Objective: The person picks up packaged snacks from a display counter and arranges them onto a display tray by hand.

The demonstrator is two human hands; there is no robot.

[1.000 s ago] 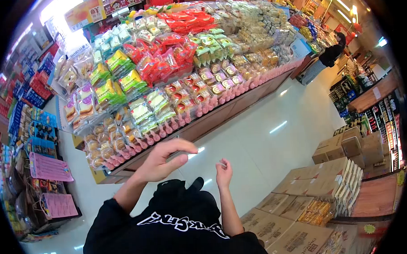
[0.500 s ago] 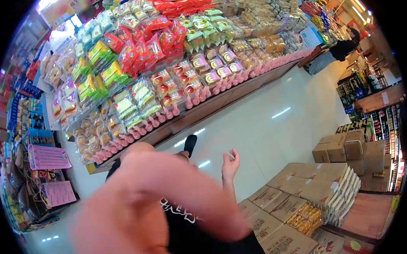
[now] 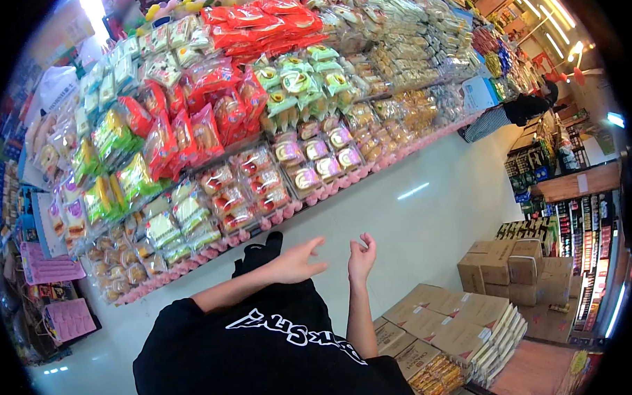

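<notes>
My left hand [image 3: 301, 260] reaches in from the left over the floor, in front of the packaged-cake display. Nothing is in it, and its fingers are apart. To its right, my right hand [image 3: 361, 257] is raised with the fingers loosely curled and a gap between them; no object shows in it. Neither hand touches the goods. Closest beyond them are purple-and-white packaged rolls [image 3: 327, 166] and red-labelled cakes [image 3: 267, 190] behind a pink scalloped edging [image 3: 288, 211].
Red-wrapped breads [image 3: 181, 136] and green packs [image 3: 312, 78] are heaped on the display. Cardboard cartons [image 3: 438, 311] stand stacked at lower right, with more boxes [image 3: 503, 264] behind. Another person [image 3: 511, 114] stands at the far right end of the display. Pale tiled floor [image 3: 407, 222] runs between.
My left hand has dropped from close before the camera to beside my right hand. The view has shifted, so the display appears farther left. My right hand keeps about the same pose.
</notes>
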